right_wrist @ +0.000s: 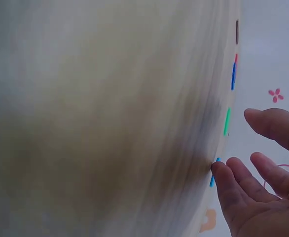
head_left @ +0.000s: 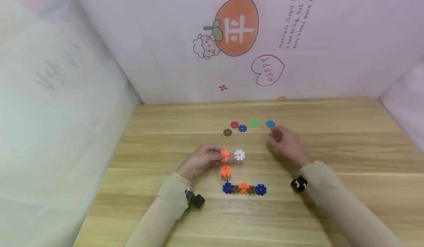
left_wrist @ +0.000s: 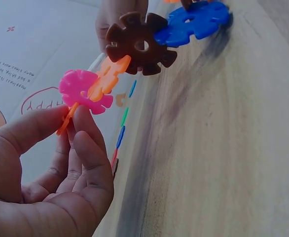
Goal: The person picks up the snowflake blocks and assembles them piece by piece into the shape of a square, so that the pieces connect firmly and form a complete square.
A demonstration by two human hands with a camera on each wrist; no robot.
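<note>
Head view, centre: the left hand (head_left: 201, 159) pinches an orange notched plastic disc (head_left: 225, 155), presumably steadying the attached multicoloured disc chain (head_left: 226, 172); right of centre, the right hand (head_left: 287, 144), thumb and fingers apart, is at a light-blue notched plastic disc (head_left: 270, 123), contact uncertain.

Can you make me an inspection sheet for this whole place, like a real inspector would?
Surface: pale wood-grain table.
Job's things: joined notched discs in a bent chain; beyond them, a loose brown disc, red disc, blue disc, green disc and light-blue disc.
Clutter: nothing seen.
Grippers: left grip pinches an orange disc of the chain; right grip, fingers and thumb apart, is by the light-blue disc; whether it touches, I cannot tell.
Cables: nothing seen.
Surroundings: printed backdrop with an orange fruit picture and a heart reading HAPPY.
</note>
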